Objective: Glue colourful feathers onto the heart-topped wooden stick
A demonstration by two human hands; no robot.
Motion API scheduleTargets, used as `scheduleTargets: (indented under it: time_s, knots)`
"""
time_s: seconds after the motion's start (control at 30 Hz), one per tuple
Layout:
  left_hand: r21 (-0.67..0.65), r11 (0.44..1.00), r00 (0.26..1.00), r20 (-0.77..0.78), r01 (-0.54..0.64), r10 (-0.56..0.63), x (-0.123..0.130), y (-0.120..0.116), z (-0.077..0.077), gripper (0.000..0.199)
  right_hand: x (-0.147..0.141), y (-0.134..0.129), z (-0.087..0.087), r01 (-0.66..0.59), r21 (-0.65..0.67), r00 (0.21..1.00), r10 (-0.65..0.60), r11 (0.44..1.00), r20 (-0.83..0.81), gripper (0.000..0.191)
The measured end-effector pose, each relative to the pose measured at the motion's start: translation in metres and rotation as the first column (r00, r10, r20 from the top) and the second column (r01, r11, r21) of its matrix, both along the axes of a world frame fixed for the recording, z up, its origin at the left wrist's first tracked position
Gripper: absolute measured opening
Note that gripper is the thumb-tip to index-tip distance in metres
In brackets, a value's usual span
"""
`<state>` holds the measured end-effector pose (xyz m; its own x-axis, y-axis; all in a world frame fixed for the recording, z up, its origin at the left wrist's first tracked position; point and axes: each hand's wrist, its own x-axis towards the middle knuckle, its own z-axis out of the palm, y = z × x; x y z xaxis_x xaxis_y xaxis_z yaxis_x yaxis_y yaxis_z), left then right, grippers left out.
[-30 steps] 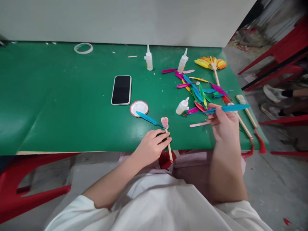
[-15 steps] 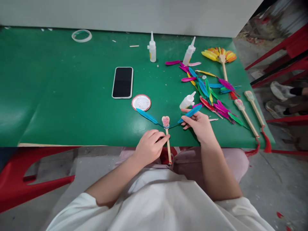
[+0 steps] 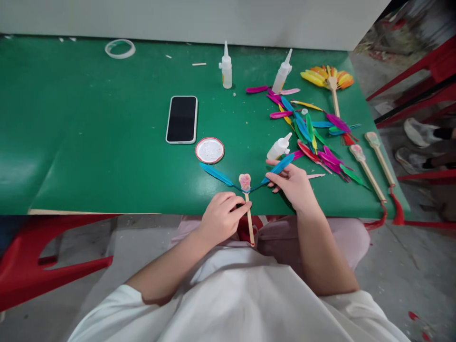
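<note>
My left hand (image 3: 224, 214) is closed on a wooden fan handle (image 3: 250, 219), pinning it at the table's near edge. The handle's rounded head (image 3: 244, 182) bears pinkish, glossy-looking marks. A blue feather (image 3: 216, 174) reaches out to the left from just below that head. Between the thumb and fingers of my right hand (image 3: 290, 185) is another blue feather (image 3: 280, 168), its quill end meeting the handle near the base of the head. Just beyond my right hand a small glue bottle (image 3: 279, 147) lies tilted.
Loose coloured feathers (image 3: 313, 128) lie to the right. Two glue bottles (image 3: 226, 71) stand farther back. A phone (image 3: 182, 119), a round lid (image 3: 210, 150), a tape ring (image 3: 120, 49), a yellow-orange feather fan (image 3: 332, 83) and two tasselled handles (image 3: 368, 173) rest on the green table (image 3: 89, 133).
My right hand has shifted slightly left with its blue feather. My left hand keeps its hold on the handle. The whole view has tilted a little.
</note>
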<state>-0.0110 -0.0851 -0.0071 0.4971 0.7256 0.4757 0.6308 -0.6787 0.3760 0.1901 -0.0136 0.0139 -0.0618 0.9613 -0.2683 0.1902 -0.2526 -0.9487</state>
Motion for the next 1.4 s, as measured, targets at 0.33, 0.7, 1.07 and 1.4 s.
scheduleTargets:
  time_s: [0.33, 0.7, 1.07, 1.4]
  knots:
    - [0.009, 1.0, 1.0, -0.018, -0.001, 0.001, 0.001, -0.001, 0.0, 0.029, -0.003, -0.001, -0.002, 0.003, 0.01, 1.0, -0.003, 1.0, 0.01, 0.035]
    - [-0.011, 0.996, 0.994, 0.06, 0.09, -0.089, -0.013, -0.011, -0.006, 0.032, -0.012, -0.007, -0.001, -0.032, -0.003, 0.999, 0.032, 0.999, 0.001, 0.032]
    - [0.001, 0.997, 0.996, 0.061, 0.071, -0.071, -0.014, -0.012, -0.01, 0.033, -0.015, -0.013, -0.002, 0.002, -0.015, 0.998, -0.003, 1.0, -0.06, 0.029]
    - [0.012, 0.999, 0.997, 0.063, 0.053, -0.054, -0.012, -0.013, -0.011, 0.032, -0.011, -0.013, -0.005, 0.149, 0.064, 0.98, -0.139, 0.987, -0.146, 0.027]
